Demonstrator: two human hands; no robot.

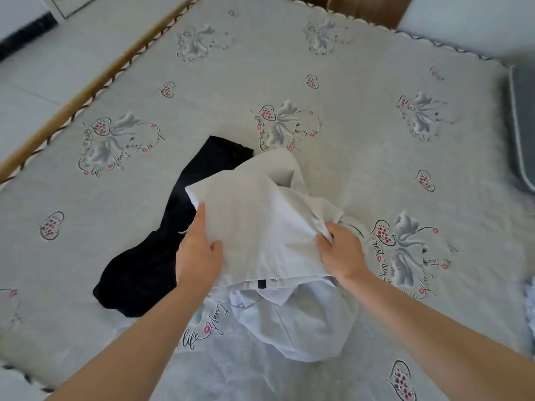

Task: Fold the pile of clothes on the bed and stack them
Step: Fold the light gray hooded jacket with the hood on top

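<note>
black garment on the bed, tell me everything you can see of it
The black garment is a dark, matte, soft-looking cloth, unfolded and lying flat but rumpled on the printed bed cover. It runs diagonally from a squared end further away to a rounded, bunched end nearer the person. The light grey garment, held by the left hand and right hand, covers its right edge. No label, seam or button can be made out.

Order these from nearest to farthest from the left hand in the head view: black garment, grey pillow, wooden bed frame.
From the left hand:
1. Black garment, just left of it.
2. Wooden bed frame, along the bed's left edge.
3. Grey pillow, at the far right edge.
</note>
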